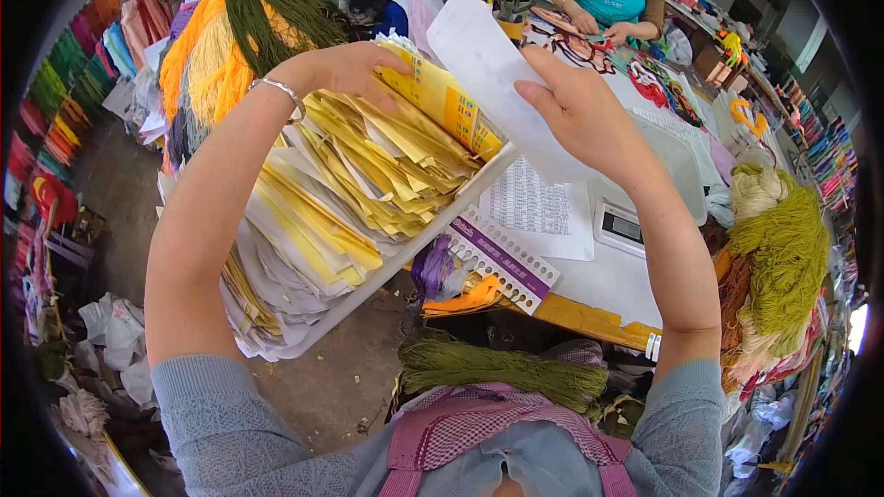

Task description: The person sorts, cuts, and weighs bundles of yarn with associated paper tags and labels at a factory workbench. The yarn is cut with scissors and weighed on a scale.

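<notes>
Pinching a white paper sheet (493, 69) between thumb and fingers, the right hand (580, 110) holds it beside a white plastic bin (488, 175); whether the left hand (354, 74), fingers blurred, grips the yellow papers (382, 170), I cannot tell; their crowded edges could snag the sheet.

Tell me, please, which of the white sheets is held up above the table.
The tilted sheet in the right hand; the sheet with printed rows lies on the table below.
</notes>
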Tool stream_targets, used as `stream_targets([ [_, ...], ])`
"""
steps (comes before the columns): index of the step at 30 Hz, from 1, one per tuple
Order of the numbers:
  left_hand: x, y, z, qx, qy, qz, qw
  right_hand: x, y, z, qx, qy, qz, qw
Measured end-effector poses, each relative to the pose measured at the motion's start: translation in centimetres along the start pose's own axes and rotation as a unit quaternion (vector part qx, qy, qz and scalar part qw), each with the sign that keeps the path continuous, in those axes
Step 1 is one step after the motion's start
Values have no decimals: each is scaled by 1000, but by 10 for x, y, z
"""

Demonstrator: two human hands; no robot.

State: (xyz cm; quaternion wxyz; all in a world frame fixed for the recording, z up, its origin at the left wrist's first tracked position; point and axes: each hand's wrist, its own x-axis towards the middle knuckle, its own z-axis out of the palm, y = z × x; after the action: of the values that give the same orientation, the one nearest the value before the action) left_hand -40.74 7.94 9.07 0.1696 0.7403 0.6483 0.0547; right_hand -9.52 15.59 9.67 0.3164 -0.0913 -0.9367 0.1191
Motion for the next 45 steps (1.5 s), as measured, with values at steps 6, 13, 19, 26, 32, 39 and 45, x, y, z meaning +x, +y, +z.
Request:
stream_targets([
  [6,23,-7,4,67,162,16,984,-8,3,-6,-36,-18,35,999],
  [13,37,-11,4,81,172,18,982,-11,-6,-13,-84,-8,26,996],
  [19,44,-16,7,79,177,40,980,-11,-16,-10,-119,-30,13,992],
  [26,57,-17,6,294,339,132,884,7,-34,8,-258,-132,10,957],
  [32,43,22,-3,141,187,-46,971,16,-37,20,-272,-151,-5,950],
  [39,-6,-9,-27,-65,-73,1,995,13,-7,32,-264,-142,58,952],
  [45,-15,-25,2,77,50,90,992,8,-12,26,-237,-147,70,958],
])
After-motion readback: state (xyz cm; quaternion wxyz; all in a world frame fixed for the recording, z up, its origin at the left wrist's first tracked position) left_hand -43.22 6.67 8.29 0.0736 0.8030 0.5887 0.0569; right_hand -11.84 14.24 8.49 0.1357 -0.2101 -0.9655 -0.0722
